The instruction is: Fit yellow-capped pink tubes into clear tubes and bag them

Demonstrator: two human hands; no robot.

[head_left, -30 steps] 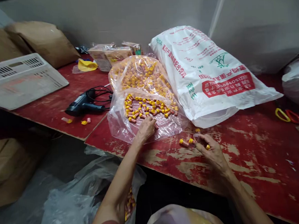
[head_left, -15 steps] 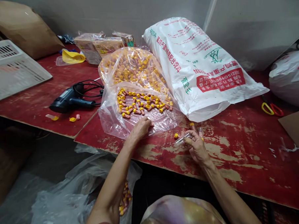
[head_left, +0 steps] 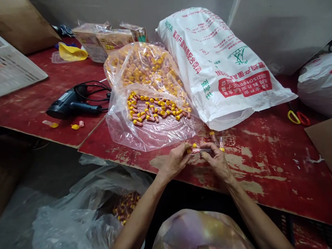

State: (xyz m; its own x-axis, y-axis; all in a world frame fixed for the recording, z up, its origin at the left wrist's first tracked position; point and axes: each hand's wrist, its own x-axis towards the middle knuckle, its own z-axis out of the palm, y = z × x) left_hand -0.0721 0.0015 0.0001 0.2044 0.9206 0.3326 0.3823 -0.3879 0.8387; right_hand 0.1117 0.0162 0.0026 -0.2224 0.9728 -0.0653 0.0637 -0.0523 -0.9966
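Note:
Over the table's front edge my hands meet. My left hand [head_left: 175,162] pinches a small yellow-capped vial [head_left: 194,150] with pinkish filling. My right hand [head_left: 217,163] grips a clear plastic tube [head_left: 205,150] between thumb and fingers, its end against or around the vial; which of the two I cannot tell. Just behind the fingers, a few more yellow-capped vials [head_left: 212,135] and a clear tube with a yellow cap [head_left: 221,143] lie on the table. Farther back, a clear plastic bag [head_left: 155,134] spills many such vials [head_left: 150,109] at its mouth.
A white printed sack [head_left: 207,67] leans beside the bag. On the left are a heat gun [head_left: 68,105] with its cord, loose caps and tubes, and a white crate [head_left: 12,67]. Scissors [head_left: 298,117] lie at right. Below the edge hangs another plastic bag [head_left: 76,213] holding vials.
My left hand has left the bag's mouth and come right with a vial, up to the clear tube in my right hand. The view has shifted slightly.

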